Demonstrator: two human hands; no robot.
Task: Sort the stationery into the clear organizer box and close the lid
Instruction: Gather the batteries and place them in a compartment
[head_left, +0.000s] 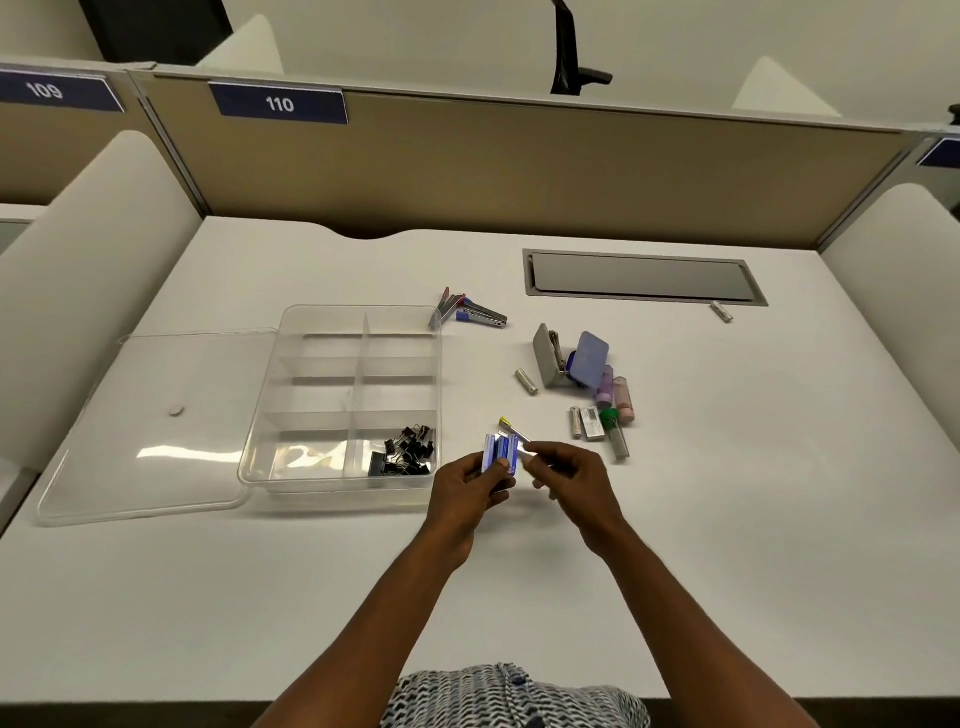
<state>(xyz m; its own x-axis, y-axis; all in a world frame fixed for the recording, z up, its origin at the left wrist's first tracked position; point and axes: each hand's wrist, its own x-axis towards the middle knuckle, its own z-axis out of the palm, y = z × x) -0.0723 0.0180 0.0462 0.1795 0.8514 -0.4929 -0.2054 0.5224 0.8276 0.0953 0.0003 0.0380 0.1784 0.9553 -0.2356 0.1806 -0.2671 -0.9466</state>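
Boxes (500, 453) clamped in left grip (470, 486); right grip (563, 470) pinching one.

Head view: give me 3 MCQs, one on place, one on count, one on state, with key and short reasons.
1. Where in the clear organizer box are the black binder clips?
A. far left compartment
B. near right compartment
C. middle left compartment

2. How many compartments hold anything?
A. one
B. three
C. five

3. What state is the lid in?
A. closed on the box
B. off, lying flat to the left of the box
C. standing upright behind the box

Key:
1 B, the clips sit in the corner nearest the left hand.
2 A, only the clip compartment shows contents; the others look bare.
3 B, the lid lies on the desk beside the box's left wall, leaving the box open.
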